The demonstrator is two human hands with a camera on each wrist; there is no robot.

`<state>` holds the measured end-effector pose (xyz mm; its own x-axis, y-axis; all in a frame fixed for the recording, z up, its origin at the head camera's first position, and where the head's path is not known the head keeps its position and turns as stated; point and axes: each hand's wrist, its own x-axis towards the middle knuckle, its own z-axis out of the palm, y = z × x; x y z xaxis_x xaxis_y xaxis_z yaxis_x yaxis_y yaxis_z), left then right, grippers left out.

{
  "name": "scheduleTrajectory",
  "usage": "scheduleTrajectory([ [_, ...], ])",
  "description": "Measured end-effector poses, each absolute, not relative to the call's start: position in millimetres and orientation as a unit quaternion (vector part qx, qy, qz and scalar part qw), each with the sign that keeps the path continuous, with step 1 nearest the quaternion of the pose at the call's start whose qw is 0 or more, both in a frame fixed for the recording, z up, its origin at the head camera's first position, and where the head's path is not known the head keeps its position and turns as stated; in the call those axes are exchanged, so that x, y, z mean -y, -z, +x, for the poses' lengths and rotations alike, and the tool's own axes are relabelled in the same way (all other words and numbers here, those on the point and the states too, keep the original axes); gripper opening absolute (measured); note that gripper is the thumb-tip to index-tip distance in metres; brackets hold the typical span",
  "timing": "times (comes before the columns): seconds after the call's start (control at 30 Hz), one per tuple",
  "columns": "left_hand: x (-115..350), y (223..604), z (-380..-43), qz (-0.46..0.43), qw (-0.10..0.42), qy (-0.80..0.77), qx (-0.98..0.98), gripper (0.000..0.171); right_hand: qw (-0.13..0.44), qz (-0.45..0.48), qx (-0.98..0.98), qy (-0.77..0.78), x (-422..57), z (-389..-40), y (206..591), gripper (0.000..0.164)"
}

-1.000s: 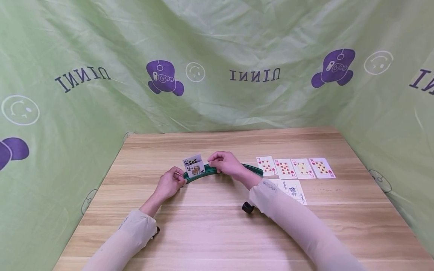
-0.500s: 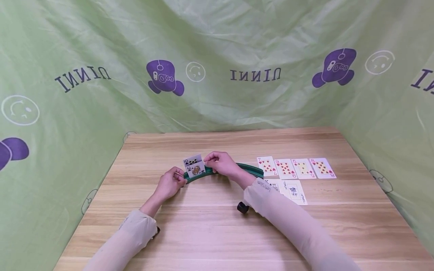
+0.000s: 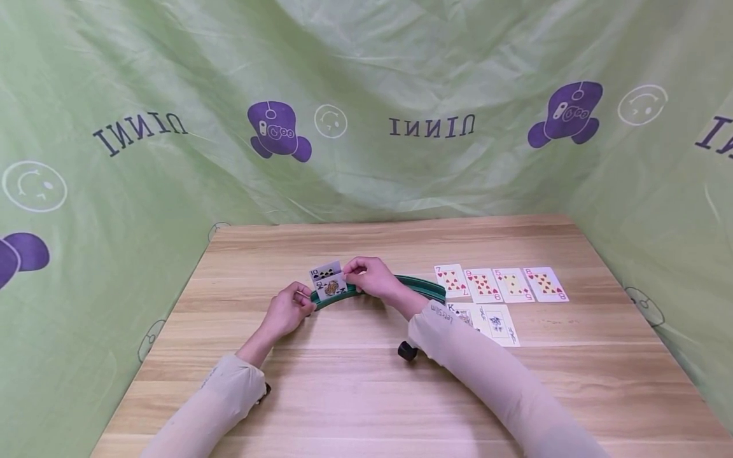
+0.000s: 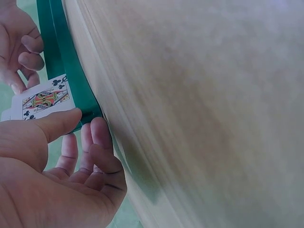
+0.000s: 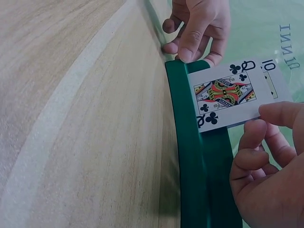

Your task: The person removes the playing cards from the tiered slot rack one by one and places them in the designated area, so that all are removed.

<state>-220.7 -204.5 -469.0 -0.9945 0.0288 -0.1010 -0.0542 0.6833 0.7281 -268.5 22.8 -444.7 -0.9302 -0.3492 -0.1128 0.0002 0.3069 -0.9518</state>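
A curved green card holder (image 3: 420, 287) lies on the table. In its left part stand a queen of clubs (image 3: 332, 289) and, behind and above it, a ten (image 3: 325, 272) of a black suit. My left hand (image 3: 284, 310) grips the holder's left end, thumb in front and fingers beneath, as the left wrist view shows. My right hand (image 3: 373, 278) pinches the queen's upper right corner; in the right wrist view its thumb lies on the card's edge. Most of the ten is hidden by the queen.
Right of the holder lie a seven of hearts (image 3: 450, 281), a nine of hearts (image 3: 482, 285), a five of diamonds (image 3: 513, 285) and an eight (image 3: 544, 284). Nearer are a king (image 3: 462, 313), partly under the right sleeve, and a joker-like card (image 3: 497, 324). A green printed curtain (image 3: 366, 178) surrounds the wooden table.
My right hand has slid slightly left along the holder to the queen's corner, uncovering more of the king. The left hand and both standing cards have stayed nearly still.
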Motion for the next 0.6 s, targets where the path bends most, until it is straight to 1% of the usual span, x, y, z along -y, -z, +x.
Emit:
scheduleTrajectory([
  [0.6, 205, 469, -220, 0.003, 0.045, -0.396, -0.917, 0.023, 0.146, -0.115, -0.800, 0.571, -32, -268, 434, 0.009],
])
